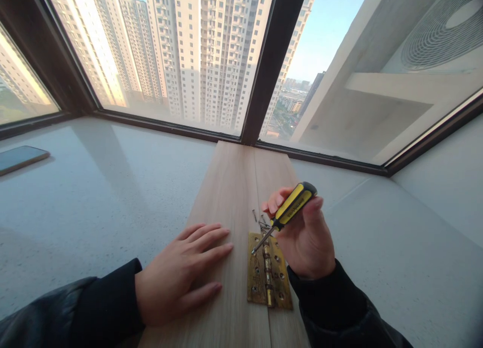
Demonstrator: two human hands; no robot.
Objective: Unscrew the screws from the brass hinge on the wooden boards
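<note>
Right hand (311, 242) and screwdriver (294, 205) are seen together, the black-and-yellow handle being pinched between the thumb and fingers. The shaft is slanted down to the left, and its tip is placed at the left leaf of a brass-coloured hinge (268, 272) (whether a screw head is engaged there cannot be told). The hinge is laid open and flat across the seam of a pale wood-grain board (211, 202), its worn leaves being pierced by several holes. Beyond its far end, a few loose screws (254, 215) are scattered on the board, some partly hidden by the screwdriver. To the left of the hinge, apart from it, the left hand (184, 272) is rested palm down on the board, its fingers slightly spread. Both wrists are covered by dark sleeves (107, 297). The board is supported on a speckled white sill (113, 187), where a phone (22, 158) is left lying at the far left. Behind, tall buildings (211, 46) are framed by dark window bars (258, 71).
</note>
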